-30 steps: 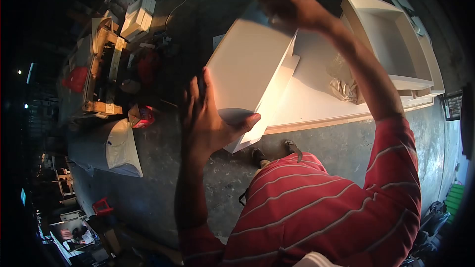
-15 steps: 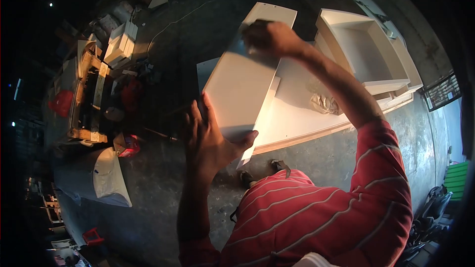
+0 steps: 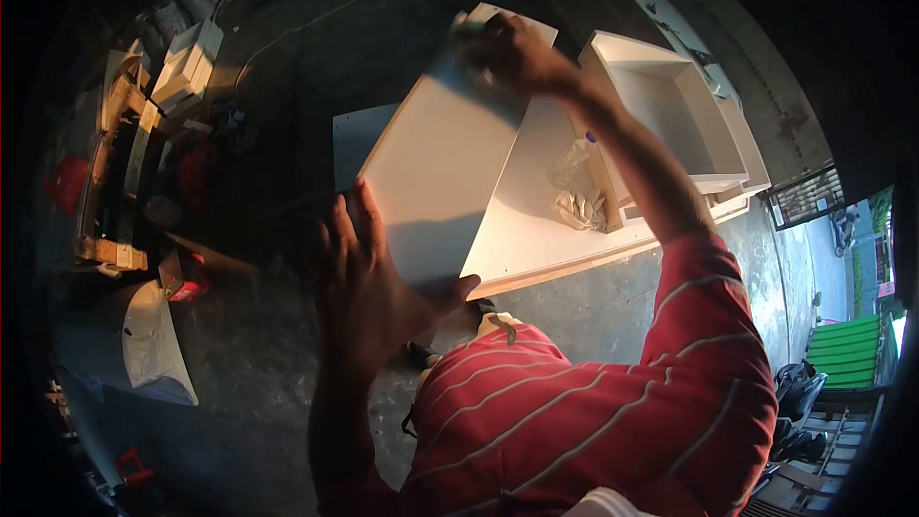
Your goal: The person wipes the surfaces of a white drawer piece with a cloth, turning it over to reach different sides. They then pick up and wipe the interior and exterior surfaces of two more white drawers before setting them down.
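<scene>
A long white board [image 3: 436, 153] lies tilted in front of me, its far end up by my right hand. My left hand [image 3: 369, 273] spans the board's near end, thumb on the right edge and fingers along the left edge. My right hand [image 3: 512, 53] is closed over the far end, blurred by motion, around something pale that I cannot make out. Beneath the board is a white panel [image 3: 536, 254] with a wooden edge. On it rest a crumpled plastic bag [image 3: 582, 211] and a clear bottle [image 3: 571, 163] with a blue cap.
A white open drawer box [image 3: 661, 120] stands on the panel to the right. Left are a wooden frame [image 3: 129, 153], stacked white pieces [image 3: 187, 67] and a red box [image 3: 187, 273] on the concrete floor [image 3: 258, 364]. A green slatted panel [image 3: 847, 352] is at far right.
My right hand has moved slightly toward the board's far left corner. The view has shifted right, showing the bottle and more of the bright outdoor area. My left hand stays on the near end.
</scene>
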`<state>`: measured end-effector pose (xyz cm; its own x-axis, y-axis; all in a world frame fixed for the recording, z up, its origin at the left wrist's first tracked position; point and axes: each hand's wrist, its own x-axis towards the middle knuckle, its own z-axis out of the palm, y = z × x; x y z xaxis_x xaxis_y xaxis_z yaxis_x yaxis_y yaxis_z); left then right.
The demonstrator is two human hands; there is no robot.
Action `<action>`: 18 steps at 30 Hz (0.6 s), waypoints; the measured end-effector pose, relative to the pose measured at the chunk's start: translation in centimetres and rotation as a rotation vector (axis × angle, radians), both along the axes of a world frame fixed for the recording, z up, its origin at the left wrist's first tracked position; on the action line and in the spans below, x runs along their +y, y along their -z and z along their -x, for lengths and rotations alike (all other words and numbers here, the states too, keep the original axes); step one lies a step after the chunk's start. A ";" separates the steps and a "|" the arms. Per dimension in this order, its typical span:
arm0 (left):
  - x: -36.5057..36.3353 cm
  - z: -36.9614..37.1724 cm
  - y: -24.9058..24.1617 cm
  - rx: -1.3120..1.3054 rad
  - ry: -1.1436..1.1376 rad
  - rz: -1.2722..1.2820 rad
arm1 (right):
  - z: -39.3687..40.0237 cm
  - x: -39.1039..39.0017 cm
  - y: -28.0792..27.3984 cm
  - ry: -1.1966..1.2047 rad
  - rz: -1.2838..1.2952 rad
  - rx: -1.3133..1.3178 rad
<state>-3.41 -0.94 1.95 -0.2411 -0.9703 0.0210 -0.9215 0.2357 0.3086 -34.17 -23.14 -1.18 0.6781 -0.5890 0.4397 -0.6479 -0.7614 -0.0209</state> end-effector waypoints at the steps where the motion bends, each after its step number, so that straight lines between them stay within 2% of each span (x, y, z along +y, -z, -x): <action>1: 0.1 0.0 0.1 -0.021 -0.018 -0.024 | 2.4 -2.1 0.1 0.400 0.145 0.202; 3: 0.4 -0.2 0.5 -0.113 -0.022 0.046 | 5.1 -4.2 -0.2 0.578 0.149 0.169; 4: 0.3 -0.5 0.9 -0.158 -0.004 0.108 | 3.9 -3.4 -0.7 0.554 0.121 0.147; 5: 0.0 -0.7 0.7 -0.184 -0.023 0.092 | 2.4 -1.5 -1.9 0.398 0.143 0.155; 6: -0.2 -0.7 0.3 -0.093 0.009 0.104 | 1.0 0.6 -2.2 0.246 0.165 0.161; 7: -0.2 -0.8 0.0 -0.002 0.043 0.116 | -0.6 2.4 -1.6 0.175 -0.131 0.013; 8: -0.2 -0.9 0.1 -0.034 0.042 0.131 | -3.4 6.8 -1.9 0.135 0.051 0.085; 9: -0.1 -1.2 0.4 -0.059 0.035 0.121 | -5.9 10.3 -1.5 -0.093 0.128 -0.119; 11: -0.1 -2.0 0.7 -0.129 0.117 0.194 | -8.1 15.7 -0.9 -0.260 0.047 -0.235; 13: 0.0 -1.9 0.3 -0.143 0.082 0.123 | -6.5 14.7 0.4 -0.237 0.011 -0.384; 14: -0.1 -1.9 0.3 -0.125 0.082 0.115 | -4.8 13.1 0.9 -0.105 0.155 -0.438; 15: -0.2 -1.8 0.1 -0.106 0.080 0.110 | -2.5 11.3 1.2 0.029 0.142 -0.474; 16: -0.2 -1.6 -0.3 -0.116 0.094 0.102 | -0.7 9.6 1.8 0.156 0.238 -0.563; 18: -0.2 -1.5 -0.6 -0.142 0.127 0.103 | 1.3 7.8 4.0 0.134 0.213 -0.691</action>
<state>-1.90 -1.19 2.52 -0.3692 -0.9263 0.0752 -0.9149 0.3764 0.1458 -35.49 -15.34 -5.16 0.1332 -0.5015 0.8548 -0.6281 -0.7099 -0.3186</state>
